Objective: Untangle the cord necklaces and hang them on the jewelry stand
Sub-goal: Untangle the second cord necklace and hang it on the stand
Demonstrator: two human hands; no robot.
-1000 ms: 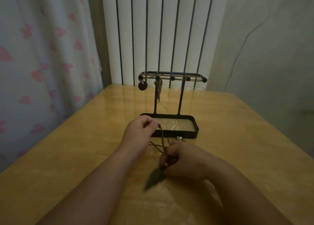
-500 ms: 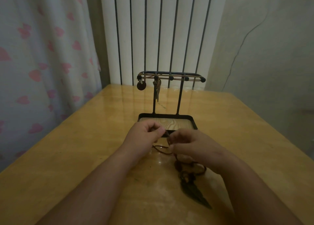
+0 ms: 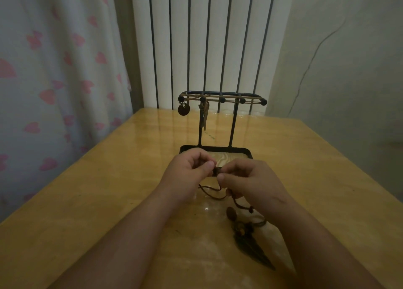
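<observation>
A black jewelry stand [image 3: 234, 123] with a tray base stands on the wooden table [image 3: 109, 190]. From its top bar hang a cord necklace with a round dark pendant [image 3: 183, 109] and a second necklace with a long narrow pendant [image 3: 204, 116]. Just in front of the tray, my left hand [image 3: 187, 171] and my right hand [image 3: 248, 179] meet and both pinch the dark cord necklace [image 3: 212, 190]. Its cord loops down under my right hand to beads and a dark feather pendant [image 3: 250, 245] lying on the table.
A curtain with pink hearts [image 3: 54, 81] hangs at the left. White vertical blinds [image 3: 207, 44] hang behind the table's far edge. A grey wall [image 3: 349, 70] with a thin wire stands at the right.
My right hand has lifted from the feather pendant to meet my left hand at the cord. The feather pendant has swung from under my right hand to the table at lower right.
</observation>
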